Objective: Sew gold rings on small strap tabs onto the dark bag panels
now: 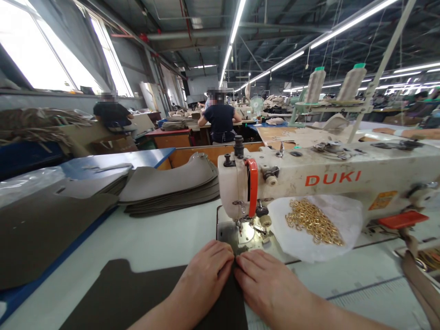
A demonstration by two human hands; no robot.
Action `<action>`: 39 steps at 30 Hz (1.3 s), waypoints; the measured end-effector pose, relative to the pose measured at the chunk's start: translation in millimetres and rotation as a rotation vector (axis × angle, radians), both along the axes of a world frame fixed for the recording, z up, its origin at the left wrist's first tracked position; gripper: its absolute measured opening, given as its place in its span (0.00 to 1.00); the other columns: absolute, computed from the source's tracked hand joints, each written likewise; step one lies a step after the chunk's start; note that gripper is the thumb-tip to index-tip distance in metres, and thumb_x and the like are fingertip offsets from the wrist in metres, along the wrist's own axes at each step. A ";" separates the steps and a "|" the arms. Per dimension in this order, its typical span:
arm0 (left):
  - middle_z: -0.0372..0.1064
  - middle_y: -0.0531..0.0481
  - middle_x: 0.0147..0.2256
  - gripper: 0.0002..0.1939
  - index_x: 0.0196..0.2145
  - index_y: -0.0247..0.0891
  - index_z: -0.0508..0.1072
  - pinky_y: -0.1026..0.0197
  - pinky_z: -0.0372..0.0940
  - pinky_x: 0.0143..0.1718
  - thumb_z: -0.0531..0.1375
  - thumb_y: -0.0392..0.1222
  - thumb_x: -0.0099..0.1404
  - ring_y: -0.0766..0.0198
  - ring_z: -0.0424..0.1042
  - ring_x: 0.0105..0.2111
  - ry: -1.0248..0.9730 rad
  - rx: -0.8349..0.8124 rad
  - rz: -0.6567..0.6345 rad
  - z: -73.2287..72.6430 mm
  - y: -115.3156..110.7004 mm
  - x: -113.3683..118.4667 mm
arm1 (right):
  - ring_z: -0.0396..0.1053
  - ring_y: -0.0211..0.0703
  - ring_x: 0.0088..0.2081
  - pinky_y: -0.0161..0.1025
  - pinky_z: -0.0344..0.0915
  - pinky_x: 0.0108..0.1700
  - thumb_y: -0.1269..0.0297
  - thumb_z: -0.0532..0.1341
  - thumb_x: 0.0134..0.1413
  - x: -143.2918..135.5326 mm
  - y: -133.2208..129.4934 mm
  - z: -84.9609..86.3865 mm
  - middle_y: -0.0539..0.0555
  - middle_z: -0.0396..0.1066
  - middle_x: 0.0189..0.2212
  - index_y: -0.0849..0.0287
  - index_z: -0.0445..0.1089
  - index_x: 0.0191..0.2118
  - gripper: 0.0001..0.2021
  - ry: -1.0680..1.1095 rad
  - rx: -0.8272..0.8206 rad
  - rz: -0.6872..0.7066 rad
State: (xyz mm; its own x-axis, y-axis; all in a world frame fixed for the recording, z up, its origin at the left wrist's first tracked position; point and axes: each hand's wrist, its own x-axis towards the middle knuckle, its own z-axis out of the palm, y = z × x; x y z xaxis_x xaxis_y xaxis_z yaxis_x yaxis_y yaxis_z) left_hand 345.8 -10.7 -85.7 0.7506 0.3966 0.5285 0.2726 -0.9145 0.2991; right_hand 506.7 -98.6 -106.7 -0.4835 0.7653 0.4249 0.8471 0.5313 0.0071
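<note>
A dark grey-brown flat panel (151, 293) with a notched outline lies on the pale table in front of me. My left hand (208, 268) grips its far edge, fingers curled and pressed together. Close beside it, my right hand (264, 279) pinches the same edge, the fingertips of both hands nearly meeting. Whatever small piece may sit between the fingertips is hidden. Just beyond the hands is the sewing machine (292, 178), marked DUKI, with its metal needle plate (227, 229) and lit presser-foot area.
Gold metal rings (312, 224) lie in a white plastic bag (350, 220) under the machine arm. Stacked cut panels (168, 183) stand at the left, beside more dark panels (44, 229) on a blue surface. Thread cones (315, 86) rise behind. A person (220, 117) sits ahead.
</note>
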 end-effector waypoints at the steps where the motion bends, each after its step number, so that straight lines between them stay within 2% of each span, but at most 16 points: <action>1: 0.72 0.50 0.29 0.08 0.29 0.38 0.69 0.60 0.70 0.34 0.55 0.29 0.62 0.62 0.70 0.30 0.004 0.000 0.000 0.9 -0.2 0.0 | 0.65 0.49 0.45 0.44 0.60 0.53 0.70 0.57 0.56 -0.1 -0.1 -0.6 0.59 0.71 0.43 0.66 0.69 0.44 0.11 0.001 -0.005 -0.002; 16: 0.72 0.50 0.31 0.10 0.32 0.38 0.69 0.60 0.70 0.35 0.51 0.29 0.66 0.62 0.71 0.31 0.040 0.035 -0.020 1.1 1.0 -2.0 | 0.65 0.48 0.45 0.43 0.59 0.54 0.71 0.58 0.56 2.7 3.6 5.0 0.59 0.71 0.43 0.65 0.69 0.42 0.09 0.008 -0.024 0.023; 22: 0.73 0.49 0.31 0.10 0.33 0.38 0.70 0.62 0.71 0.34 0.50 0.31 0.67 0.62 0.72 0.31 -0.026 0.048 -0.053 -1.1 17.6 14.4 | 0.64 0.48 0.42 0.44 0.61 0.50 0.71 0.59 0.55 17.7 16.1 15.1 0.57 0.69 0.39 0.65 0.68 0.40 0.07 -0.073 -0.065 0.009; 27: 0.74 0.50 0.29 0.12 0.30 0.39 0.71 0.60 0.71 0.35 0.51 0.35 0.68 0.62 0.73 0.30 -0.039 0.070 -0.037 -3.3 33.9 26.9 | 0.64 0.47 0.44 0.43 0.61 0.50 0.72 0.59 0.56 27.4 26.5 14.9 0.57 0.69 0.40 0.63 0.66 0.39 0.05 -0.032 -0.131 -0.035; 32: 0.75 0.50 0.29 0.14 0.30 0.40 0.72 0.61 0.71 0.35 0.49 0.39 0.70 0.62 0.74 0.31 -0.079 0.106 -0.014 -2.8 40.3 31.0 | 0.66 0.49 0.45 0.45 0.62 0.49 0.75 0.58 0.54 31.3 31.7 10.4 0.59 0.69 0.43 0.63 0.66 0.40 0.07 0.001 -0.118 -0.045; 39: 0.76 0.50 0.29 0.16 0.29 0.40 0.74 0.62 0.72 0.33 0.49 0.41 0.69 0.62 0.75 0.29 -0.102 0.122 0.025 -2.8 46.8 33.8 | 0.67 0.48 0.43 0.44 0.63 0.46 0.75 0.57 0.55 32.1 34.2 13.6 0.59 0.69 0.45 0.63 0.65 0.41 0.07 -0.004 -0.123 -0.063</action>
State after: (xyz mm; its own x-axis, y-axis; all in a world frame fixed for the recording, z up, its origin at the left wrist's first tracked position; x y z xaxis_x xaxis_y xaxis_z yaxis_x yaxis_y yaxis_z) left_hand 379.5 36.1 -88.5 0.6815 0.3428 0.6465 0.2695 -0.9390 0.2138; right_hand 538.7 -64.4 -93.2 -0.4344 0.8404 0.3240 0.8789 0.4742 -0.0516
